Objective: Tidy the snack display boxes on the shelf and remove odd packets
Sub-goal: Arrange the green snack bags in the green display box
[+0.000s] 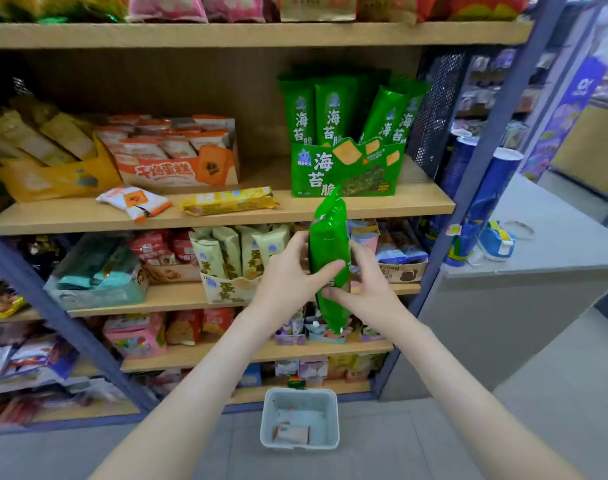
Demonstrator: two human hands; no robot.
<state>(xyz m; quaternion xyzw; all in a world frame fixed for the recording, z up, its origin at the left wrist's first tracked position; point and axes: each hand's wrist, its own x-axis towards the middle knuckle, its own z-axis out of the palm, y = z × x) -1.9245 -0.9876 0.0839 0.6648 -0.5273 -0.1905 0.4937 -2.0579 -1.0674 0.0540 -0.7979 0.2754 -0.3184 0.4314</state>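
Clock refs = from frame centre.
- Green display box (316, 174) at 12-1 o'clock, on mid shelf (416, 202), right end. Holds upright green packets (333, 112); one at the right leans.
- Orange display box (170, 173) at 10 o'clock, same shelf, full of orange/white packets lying flat.
- Yellow display box (53, 183) at 9-10 o'clock, touching the orange box's left side; beige packets in it lean back-left.
- 2 loose pkts on the shelf front edge, outside any box: orange/white packet (134, 201) at 10 o'clock, yellow packet (229, 200) at 11 o'clock. Both lie flat, near each other, not touching.
- Pale bin (300, 393) on the floor at 6 o'clock, one small packet (292, 434) inside.

Grip: both hands hold one green packet (328, 237) at centre, in the air just below and in front of the green box, upright w/ slight tilt.
- Left hand (287, 275): thumb across the pkt front, fingers curled behind its left edge.
- Right hand (371, 285): thumb on the lower front, fingers wrapped behind the right edge.

Pose: both forearms come in from 6-7 and 5 o'clock, converging on the pkt, hands nearly touching.

Grey counter (538, 251) at 3 o'clock.
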